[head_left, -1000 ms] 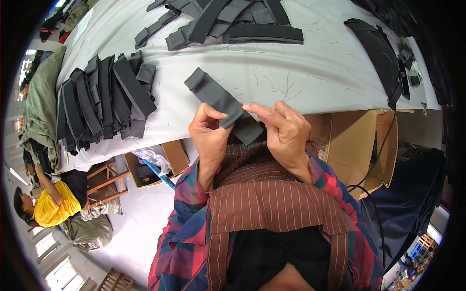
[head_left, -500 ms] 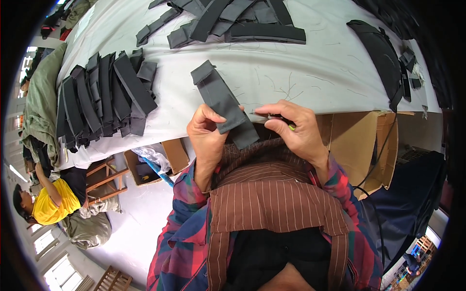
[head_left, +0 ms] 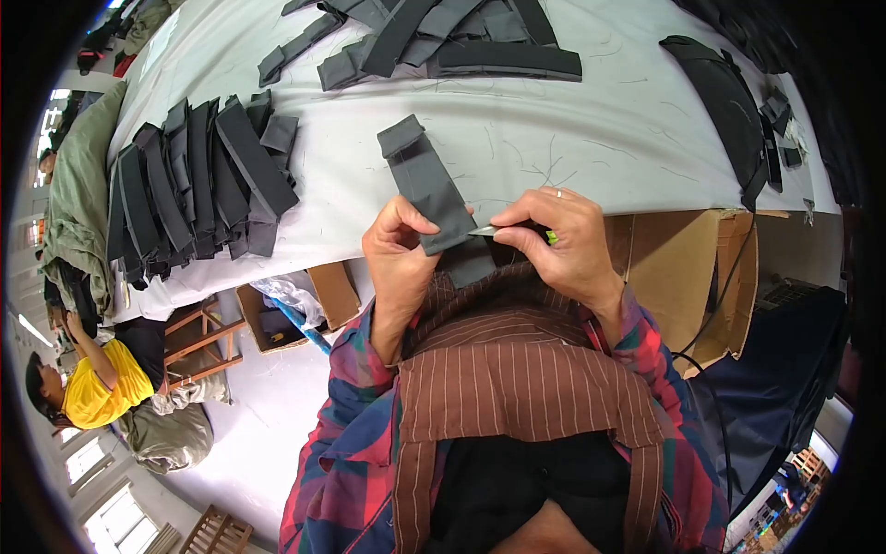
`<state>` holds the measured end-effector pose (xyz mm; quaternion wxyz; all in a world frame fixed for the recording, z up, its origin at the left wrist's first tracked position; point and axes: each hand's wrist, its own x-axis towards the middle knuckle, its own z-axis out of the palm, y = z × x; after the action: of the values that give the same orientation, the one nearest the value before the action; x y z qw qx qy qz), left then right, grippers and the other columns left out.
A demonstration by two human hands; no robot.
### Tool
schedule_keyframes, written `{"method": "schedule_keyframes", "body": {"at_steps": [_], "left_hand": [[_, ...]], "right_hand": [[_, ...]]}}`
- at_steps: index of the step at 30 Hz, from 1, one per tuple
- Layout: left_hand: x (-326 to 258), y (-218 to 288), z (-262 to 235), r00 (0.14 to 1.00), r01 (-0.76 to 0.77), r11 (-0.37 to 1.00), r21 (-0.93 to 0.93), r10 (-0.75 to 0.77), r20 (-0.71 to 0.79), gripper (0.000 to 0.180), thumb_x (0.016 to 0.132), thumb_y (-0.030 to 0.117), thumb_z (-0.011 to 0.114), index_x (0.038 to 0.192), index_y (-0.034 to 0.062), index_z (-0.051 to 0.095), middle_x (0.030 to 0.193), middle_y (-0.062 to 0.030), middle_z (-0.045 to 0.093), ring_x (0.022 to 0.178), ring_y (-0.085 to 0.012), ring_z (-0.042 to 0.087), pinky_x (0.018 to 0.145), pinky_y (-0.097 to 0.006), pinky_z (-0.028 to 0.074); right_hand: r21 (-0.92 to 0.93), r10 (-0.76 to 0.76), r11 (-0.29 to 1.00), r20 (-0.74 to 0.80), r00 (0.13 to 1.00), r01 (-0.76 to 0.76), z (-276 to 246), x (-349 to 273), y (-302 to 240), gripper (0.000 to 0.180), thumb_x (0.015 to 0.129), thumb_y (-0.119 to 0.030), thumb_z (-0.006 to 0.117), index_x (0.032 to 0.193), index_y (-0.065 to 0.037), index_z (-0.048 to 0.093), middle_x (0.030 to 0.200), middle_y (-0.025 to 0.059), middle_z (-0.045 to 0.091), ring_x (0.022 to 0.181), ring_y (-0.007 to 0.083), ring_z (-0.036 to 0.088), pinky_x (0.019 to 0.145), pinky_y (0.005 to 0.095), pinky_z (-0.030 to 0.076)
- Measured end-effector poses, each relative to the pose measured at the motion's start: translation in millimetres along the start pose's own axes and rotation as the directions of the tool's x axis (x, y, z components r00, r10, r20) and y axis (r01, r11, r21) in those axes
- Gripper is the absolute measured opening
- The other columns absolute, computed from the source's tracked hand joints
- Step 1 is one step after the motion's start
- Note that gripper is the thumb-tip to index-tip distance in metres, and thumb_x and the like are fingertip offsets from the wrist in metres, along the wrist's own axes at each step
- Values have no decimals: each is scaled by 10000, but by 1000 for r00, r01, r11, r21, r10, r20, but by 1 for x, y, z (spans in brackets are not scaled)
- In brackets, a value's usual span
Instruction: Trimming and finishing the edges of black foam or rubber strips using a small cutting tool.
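My left hand (head_left: pixel 397 249) pinches a dark grey fabric strip (head_left: pixel 431 189) between thumb and fingers. One end of the strip reaches up over the table edge, and a folded end hangs down toward my apron. In my right hand (head_left: pixel 570 242) is a pair of small thread snips (head_left: pixel 484 230) with a pointed metal tip and a bit of green on the body. The tip meets the strip's right edge, just beside my left thumb. My fingers cover most of the snips, so I cannot tell whether the blades are closed.
Overlapping dark strips (head_left: pixel 194 180) lie at the table's left; another heap of strips (head_left: pixel 452 42) is at the far side. Loose threads dot the white tablecloth (head_left: pixel 609 120). A dark curved fabric piece (head_left: pixel 715 106) lies right. Below are cardboard boxes (head_left: pixel 669 268). A yellow-shirted person (head_left: pixel 106 383) works at left.
The snips have moved from just off the strip onto its right edge. My left hand has shifted slightly right, and the strip's upper end has swung right with it.
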<state>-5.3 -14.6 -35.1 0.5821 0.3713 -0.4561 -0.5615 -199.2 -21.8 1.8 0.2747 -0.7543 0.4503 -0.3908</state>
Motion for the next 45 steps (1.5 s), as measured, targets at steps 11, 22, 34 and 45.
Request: {"method": "schedule_keyframes", "body": {"at_steps": [11, 22, 34, 45], "left_hand": [[-1, 8, 5, 996, 84, 992, 91, -83, -11, 204, 771, -62, 668, 774, 50, 497, 867, -63, 643, 849, -112, 622, 756, -246, 486], [3, 2, 6, 981, -43, 959, 279, 94, -171, 391, 705, -63, 650, 1022, 32, 441, 1117, -110, 531, 1044, -157, 517, 885, -281, 407], [0, 11, 2, 970, 238, 908, -344, -243, 28, 240, 864, 16, 550, 1098, -13, 500, 1117, -70, 539, 949, -94, 526, 864, -240, 410], [-4, 14, 2, 972, 233, 956, -179, -226, 60, 303, 813, -41, 563, 1101, -24, 469, 1088, -89, 541, 929, -96, 546, 800, -225, 458]], "right_hand": [[151, 52, 987, 50, 997, -59, 3, 2, 3, 152, 748, -66, 718, 891, -40, 673, 727, 30, 628, 651, 144, 562, 618, 258, 431], [597, 227, 737, 223, 948, -317, 3, 7, -17, 84, 762, 49, 668, 830, 4, 649, 725, 18, 621, 715, 58, 569, 652, 215, 463], [205, 36, 977, 100, 994, -56, 17, 4, -10, 194, 655, 27, 652, 820, -73, 661, 738, 83, 633, 671, 228, 631, 581, 296, 480], [33, 77, 997, -37, 996, -76, -3, 11, 0, 196, 760, -147, 703, 945, -103, 655, 827, 37, 652, 734, 218, 610, 662, 317, 455]]}}
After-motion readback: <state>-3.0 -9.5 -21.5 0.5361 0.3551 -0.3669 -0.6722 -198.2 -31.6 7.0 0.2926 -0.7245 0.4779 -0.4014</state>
